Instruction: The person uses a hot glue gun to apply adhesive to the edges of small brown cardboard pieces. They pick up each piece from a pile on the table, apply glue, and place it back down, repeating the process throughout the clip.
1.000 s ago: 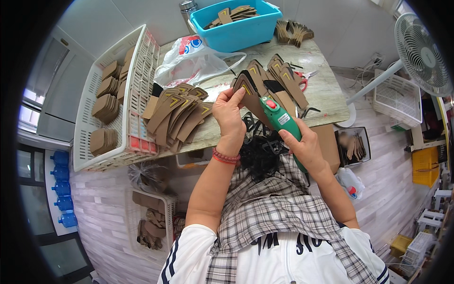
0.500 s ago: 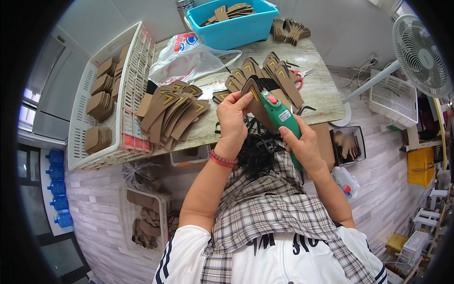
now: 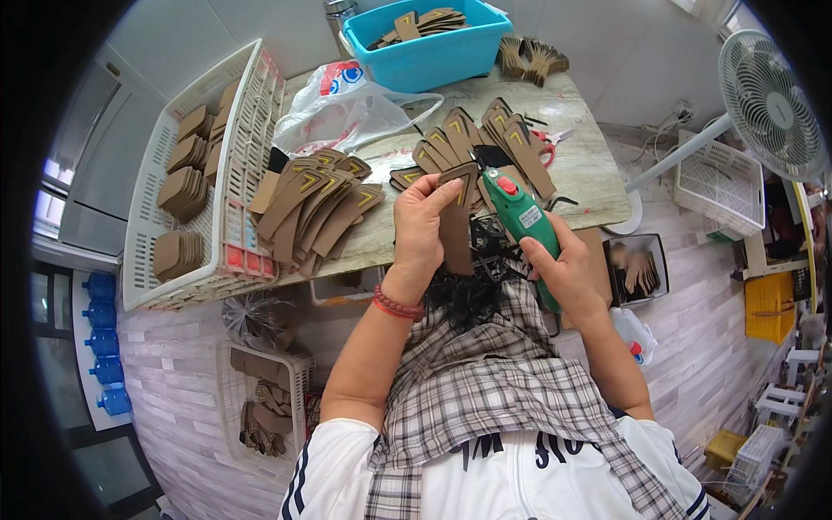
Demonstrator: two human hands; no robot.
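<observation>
A: Hands? Progress?
B: Left hand (image 3: 422,221) pinches a brown strip (image 3: 456,227) at table edge; right hand (image 3: 562,270) clenched round green tool (image 3: 525,227). Worked pile (image 3: 314,210) at nine o'clock, unworked fan (image 3: 485,139) at twelve; roughly halfway, I'd judge.

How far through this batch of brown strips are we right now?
Looks done, probably: a fan of brown strips with yellow chevrons lies on the table left of the hands. In hand: the left hand holds one strip upright, and the right hand holds the green tool beside it. Possibly left: another fan behind, and more in the blue tub.
</observation>
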